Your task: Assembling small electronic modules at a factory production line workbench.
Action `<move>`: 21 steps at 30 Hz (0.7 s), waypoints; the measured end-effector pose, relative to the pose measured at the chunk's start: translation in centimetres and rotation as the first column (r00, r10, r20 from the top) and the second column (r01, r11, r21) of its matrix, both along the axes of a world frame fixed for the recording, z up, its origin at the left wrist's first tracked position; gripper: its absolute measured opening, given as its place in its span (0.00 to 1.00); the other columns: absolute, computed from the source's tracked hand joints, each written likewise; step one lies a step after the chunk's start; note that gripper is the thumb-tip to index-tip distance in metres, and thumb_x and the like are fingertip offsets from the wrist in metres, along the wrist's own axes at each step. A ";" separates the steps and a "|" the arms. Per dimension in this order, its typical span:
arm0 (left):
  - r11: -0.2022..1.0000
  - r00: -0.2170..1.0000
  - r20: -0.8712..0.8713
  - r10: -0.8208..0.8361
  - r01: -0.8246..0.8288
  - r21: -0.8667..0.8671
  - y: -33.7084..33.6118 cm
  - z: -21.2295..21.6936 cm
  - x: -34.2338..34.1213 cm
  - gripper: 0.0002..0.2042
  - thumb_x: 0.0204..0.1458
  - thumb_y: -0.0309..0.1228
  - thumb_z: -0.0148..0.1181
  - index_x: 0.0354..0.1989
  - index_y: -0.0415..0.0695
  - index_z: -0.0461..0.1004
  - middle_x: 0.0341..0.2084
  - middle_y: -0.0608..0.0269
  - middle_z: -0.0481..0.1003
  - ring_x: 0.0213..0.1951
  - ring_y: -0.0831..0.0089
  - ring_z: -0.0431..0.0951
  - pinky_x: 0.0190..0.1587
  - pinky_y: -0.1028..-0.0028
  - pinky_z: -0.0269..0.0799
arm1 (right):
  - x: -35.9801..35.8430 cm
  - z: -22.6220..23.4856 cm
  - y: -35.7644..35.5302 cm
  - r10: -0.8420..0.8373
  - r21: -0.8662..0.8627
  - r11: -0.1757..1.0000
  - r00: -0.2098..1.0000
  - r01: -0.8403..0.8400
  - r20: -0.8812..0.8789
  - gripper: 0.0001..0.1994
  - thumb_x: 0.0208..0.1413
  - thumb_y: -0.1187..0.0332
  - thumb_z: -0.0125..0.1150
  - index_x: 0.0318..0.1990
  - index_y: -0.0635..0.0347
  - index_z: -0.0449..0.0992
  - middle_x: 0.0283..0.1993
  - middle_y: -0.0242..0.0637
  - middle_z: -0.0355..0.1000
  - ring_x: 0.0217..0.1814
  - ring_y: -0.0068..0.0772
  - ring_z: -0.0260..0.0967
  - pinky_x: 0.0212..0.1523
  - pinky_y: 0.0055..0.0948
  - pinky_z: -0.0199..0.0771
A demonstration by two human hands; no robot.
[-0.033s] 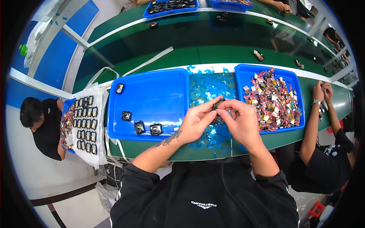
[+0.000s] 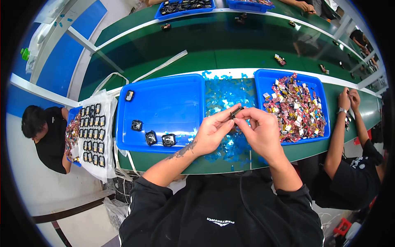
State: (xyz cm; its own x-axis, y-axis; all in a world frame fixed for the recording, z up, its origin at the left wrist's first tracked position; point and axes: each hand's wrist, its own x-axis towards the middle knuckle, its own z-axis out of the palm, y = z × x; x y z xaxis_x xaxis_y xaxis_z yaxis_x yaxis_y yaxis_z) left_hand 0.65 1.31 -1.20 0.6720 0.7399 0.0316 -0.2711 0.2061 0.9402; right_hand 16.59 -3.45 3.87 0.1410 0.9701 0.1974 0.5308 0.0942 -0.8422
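Small black part (image 2: 236, 111), its details hard to make out, is above the green workbench (image 2: 197, 165) and its scattered blue film pieces (image 2: 225, 92); beyond a white rail (image 2: 341, 81) lies another green surface (image 2: 234, 60). To its left, a blue tray (image 2: 168, 103) holds four black casings (image 2: 168, 140); to its right, another tray (image 2: 261, 84) brims with small components (image 2: 294, 113). Left hand (image 2: 212, 131) and right hand (image 2: 260, 129) both pinch the part, fingertips meeting.

A co-worker (image 2: 49, 142) in black is at the far left
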 end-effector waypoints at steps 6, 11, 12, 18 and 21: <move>0.999 0.999 0.030 0.016 -0.017 0.037 -0.5 -0.3 0.3 0.22 0.62 0.23 0.44 0.65 0.35 0.56 0.57 0.56 0.67 0.54 0.74 0.70 0.56 0.72 0.68 | 0.2 0.2 0.1 -0.034 0.221 0.975 0.971 -0.019 0.236 0.06 0.41 0.76 0.68 0.26 0.58 0.75 0.21 0.33 0.68 0.21 0.34 0.64 0.23 0.32 0.64; 0.994 0.990 0.136 0.036 -0.021 -0.111 -0.5 -0.1 0.4 0.20 0.62 0.24 0.44 0.63 0.34 0.58 0.56 0.56 0.68 0.55 0.72 0.70 0.56 0.71 0.68 | 0.1 -0.1 0.4 -0.059 0.198 0.979 0.994 0.039 0.096 0.12 0.39 0.76 0.70 0.27 0.61 0.69 0.25 0.36 0.65 0.27 0.32 0.64 0.28 0.29 0.65; 0.993 0.990 0.134 0.036 -0.021 -0.113 -0.4 0.2 0.5 0.20 0.62 0.24 0.44 0.63 0.34 0.58 0.56 0.56 0.68 0.55 0.72 0.70 0.56 0.71 0.68 | 0.5 -1.1 0.6 -0.040 0.202 0.978 0.999 0.045 -0.027 0.13 0.40 0.76 0.70 0.30 0.63 0.69 0.28 0.34 0.66 0.29 0.26 0.64 0.31 0.27 0.67; 0.975 0.961 0.188 0.204 -0.183 -0.122 -0.3 0.5 0.8 0.22 0.62 0.24 0.46 0.65 0.40 0.57 0.54 0.58 0.69 0.54 0.74 0.70 0.55 0.72 0.69 | 0.6 -2.0 -2.5 0.027 -0.054 0.997 0.911 -0.054 -0.411 0.10 0.49 0.79 0.65 0.39 0.66 0.74 0.37 0.36 0.73 0.40 0.23 0.71 0.41 0.22 0.76; 0.962 0.986 0.058 0.154 -0.163 0.218 0.6 0.7 -0.2 0.16 0.60 0.21 0.47 0.56 0.40 0.69 0.54 0.55 0.70 0.51 0.72 0.72 0.52 0.72 0.69 | 0.9 -2.7 -2.4 0.004 -0.059 0.998 0.874 -0.037 -0.487 0.08 0.52 0.81 0.62 0.40 0.69 0.74 0.38 0.36 0.74 0.40 0.23 0.73 0.40 0.21 0.76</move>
